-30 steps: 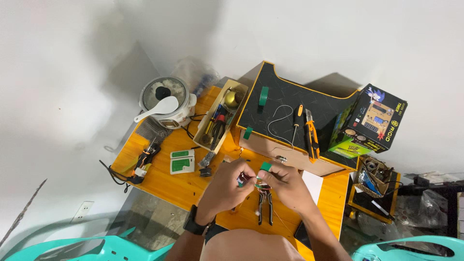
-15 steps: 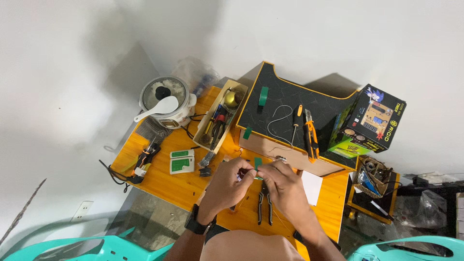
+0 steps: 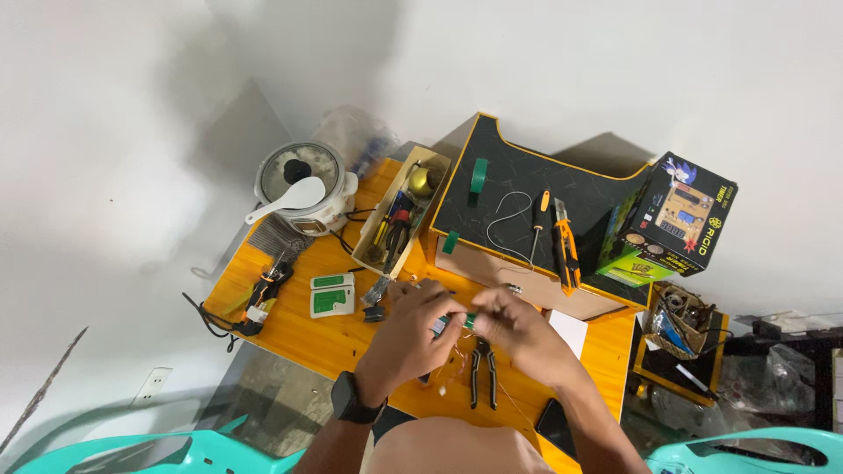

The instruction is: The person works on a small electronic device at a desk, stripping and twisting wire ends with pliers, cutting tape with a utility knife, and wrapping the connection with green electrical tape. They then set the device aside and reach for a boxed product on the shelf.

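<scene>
Between the two hands, above the orange counter [image 3: 307,338], sits a small green-and-blue part [image 3: 457,323], pinched from both sides and too small to identify further. Left hand [image 3: 417,338]: grip closed on the part from the left, a dark watch [image 3: 349,399] on the wrist. Right hand [image 3: 518,332]: fingertips closed on the same part from the right. Thin pale wires [image 3: 457,373] trail below the hands toward the counter.

Just beneath the hands, black-handled pliers [image 3: 481,373] lie flat on the counter. To the left lies a white-and-green tester [image 3: 334,295], and farther left, at the counter's edge, a tangle of cable and small tools [image 3: 259,298].

Behind the hands stands a dark-topped box [image 3: 527,189] with a yellow rim; on it rest a green tape roll [image 3: 479,175], a loop of white wire [image 3: 505,219], a screwdriver [image 3: 537,224] and an orange utility knife [image 3: 565,246]. Beside it, a narrow wooden tray [image 3: 399,224] holds hand tools. At the counter's far left corner stands a white rice cooker [image 3: 303,184] with a white spoon across its lid. To the right, a printed cardboard carton [image 3: 676,219] leans against the dark-topped box, with a small basket of parts [image 3: 676,320] below it. Turquoise chairs [image 3: 132,448] show at the bottom edge.
</scene>
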